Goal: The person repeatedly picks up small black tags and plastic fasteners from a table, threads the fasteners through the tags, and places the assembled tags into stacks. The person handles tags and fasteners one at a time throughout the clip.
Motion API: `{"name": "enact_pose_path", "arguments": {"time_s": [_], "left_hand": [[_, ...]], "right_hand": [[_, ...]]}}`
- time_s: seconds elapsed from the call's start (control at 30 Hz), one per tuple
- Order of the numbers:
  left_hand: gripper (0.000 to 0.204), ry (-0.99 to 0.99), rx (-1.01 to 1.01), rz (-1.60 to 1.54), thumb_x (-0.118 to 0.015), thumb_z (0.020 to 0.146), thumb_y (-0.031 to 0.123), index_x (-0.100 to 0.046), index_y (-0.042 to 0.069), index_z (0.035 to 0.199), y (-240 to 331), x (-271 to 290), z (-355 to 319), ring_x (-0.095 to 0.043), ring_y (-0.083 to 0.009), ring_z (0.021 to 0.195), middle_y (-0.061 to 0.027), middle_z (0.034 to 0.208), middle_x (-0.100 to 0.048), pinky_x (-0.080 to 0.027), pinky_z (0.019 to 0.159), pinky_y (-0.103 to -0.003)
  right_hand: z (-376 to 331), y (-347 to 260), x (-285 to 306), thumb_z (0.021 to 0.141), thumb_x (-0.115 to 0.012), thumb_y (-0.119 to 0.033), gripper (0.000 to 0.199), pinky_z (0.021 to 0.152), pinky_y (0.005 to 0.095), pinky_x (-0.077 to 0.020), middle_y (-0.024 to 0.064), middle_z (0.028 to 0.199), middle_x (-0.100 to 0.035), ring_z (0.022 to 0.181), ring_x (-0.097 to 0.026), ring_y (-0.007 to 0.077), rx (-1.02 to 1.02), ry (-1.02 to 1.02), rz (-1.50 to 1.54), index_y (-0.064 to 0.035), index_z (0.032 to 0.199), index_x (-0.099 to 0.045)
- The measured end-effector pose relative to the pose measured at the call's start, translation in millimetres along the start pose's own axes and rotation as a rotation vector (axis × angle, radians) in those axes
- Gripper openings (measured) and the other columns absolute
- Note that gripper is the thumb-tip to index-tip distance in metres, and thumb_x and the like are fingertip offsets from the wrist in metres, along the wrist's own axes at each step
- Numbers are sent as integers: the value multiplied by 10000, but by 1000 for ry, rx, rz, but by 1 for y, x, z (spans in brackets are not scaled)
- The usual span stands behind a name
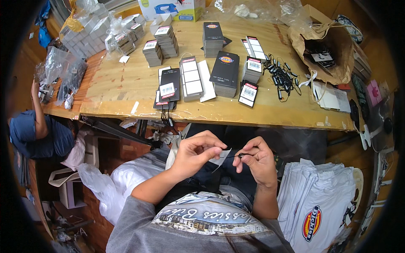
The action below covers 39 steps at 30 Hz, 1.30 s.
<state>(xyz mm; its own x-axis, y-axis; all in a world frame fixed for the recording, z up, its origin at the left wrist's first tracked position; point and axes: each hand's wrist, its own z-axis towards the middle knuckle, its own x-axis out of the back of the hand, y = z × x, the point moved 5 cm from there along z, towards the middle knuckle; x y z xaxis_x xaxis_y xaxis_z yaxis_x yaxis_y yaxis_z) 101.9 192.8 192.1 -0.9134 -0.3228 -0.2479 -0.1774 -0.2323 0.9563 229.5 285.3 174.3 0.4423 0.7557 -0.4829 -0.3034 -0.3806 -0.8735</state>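
Above my lap, my left hand [196, 149] is closed in a pinch at the edge of a small white tag [221, 157]. A thin black tag string [230, 157] spans the short gap between my hands. My right hand [258, 161] pinches this string near a small dark piece at its end; the fingertips partly hide it. On the table edge in front of me lie black hang tags [170, 80] with black strings dangling over the edge. Beside them stand a stack of white label tags [191, 78] and a stack of black hang tags [226, 69].
A tangle of black strings [282, 78] lies right of the stacks, near an open paper bag [322, 46]. Folded white shirts [316, 198] are piled at my right. Clear plastic [103, 185] lies at my left. Another person [40, 130] sits at the far left.
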Motion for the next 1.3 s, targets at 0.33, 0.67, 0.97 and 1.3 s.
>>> {"name": "enact_pose_path", "arguments": {"time_s": [0.33,0.67,0.97,1.3], "left_hand": [[177,-34,86,78,-576,760,9,-564,-11,935,-7,-12,-2,-527,-52,716,-36,816,-564,-424,622,-169],[220,-58,111,130,-591,754,19,-534,-21,963,-7,-12,-2,-531,-64,706,-41,796,-564,-440,650,-191],[341,-146,21,-80,-564,738,-56,-464,-22,1062,-15,-15,0,-517,-103,814,-64,868,-527,-453,693,-221],[366,-161,-11,-8,-580,709,-69,-469,-20,1055,-14,-13,-1,-508,-112,820,-63,885,-523,-450,707,-231]], "right_hand": [[-1,-5,-7,780,-572,-52,96,457,164,-403,61,651,-548,537,-529,87,114,125,-267,6,805,-499],[-1,-9,-11,785,-565,-45,77,448,155,-383,51,630,-548,518,-507,66,133,109,-402,5,800,-508],[0,-5,-13,781,-578,-63,97,419,154,-370,59,604,-546,488,-497,69,42,69,-263,1,780,-504],[2,2,-18,776,-587,-79,120,414,157,-387,63,606,-539,498,-514,77,2,-4,-196,0,769,-497]]}}
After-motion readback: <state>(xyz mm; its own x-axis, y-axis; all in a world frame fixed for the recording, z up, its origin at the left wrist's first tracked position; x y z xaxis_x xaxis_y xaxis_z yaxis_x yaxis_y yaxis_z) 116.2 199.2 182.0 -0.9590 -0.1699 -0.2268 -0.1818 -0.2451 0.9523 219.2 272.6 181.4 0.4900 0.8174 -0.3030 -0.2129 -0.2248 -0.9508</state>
